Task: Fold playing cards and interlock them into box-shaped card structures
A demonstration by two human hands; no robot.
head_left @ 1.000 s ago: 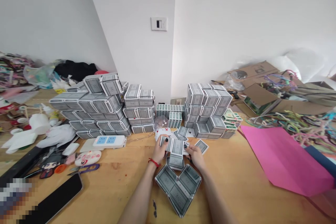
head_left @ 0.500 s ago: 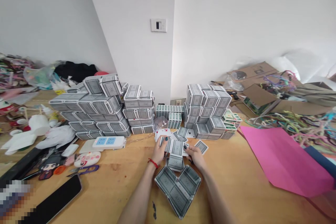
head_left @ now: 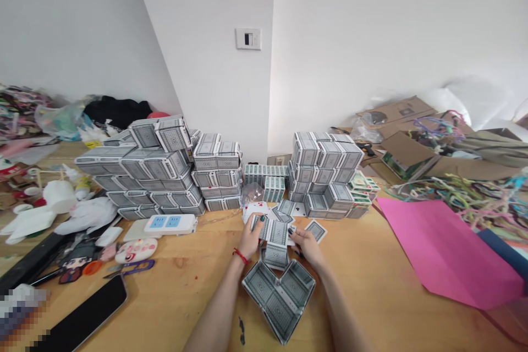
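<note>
Between both hands, above the table, is a piece made of joined playing cards (head_left: pixel 278 232), their grey patterned backs facing up. My left hand (head_left: pixel 252 234) grips its left side, thumb on top. On the right, my right hand (head_left: pixel 304 241) pinches the other edge, where a bit of a white card face shows. Just below lies a heart-shaped open box (head_left: pixel 280 300) folded from the same grey-backed cards. Behind the hands, loose cards (head_left: pixel 258 210) lie spread out, and a single card (head_left: pixel 317 230) lies right of my right hand.
Stacks of grey card boxes stand at the left (head_left: pixel 154 176) and right (head_left: pixel 325 168). Green card blocks (head_left: pixel 266 172) sit between them. A power strip (head_left: pixel 170 224), snips (head_left: pixel 134 268) and a phone (head_left: pixel 86 316) lie left; pink paper (head_left: pixel 445 250) and cardboard boxes (head_left: pixel 416 157) lie right.
</note>
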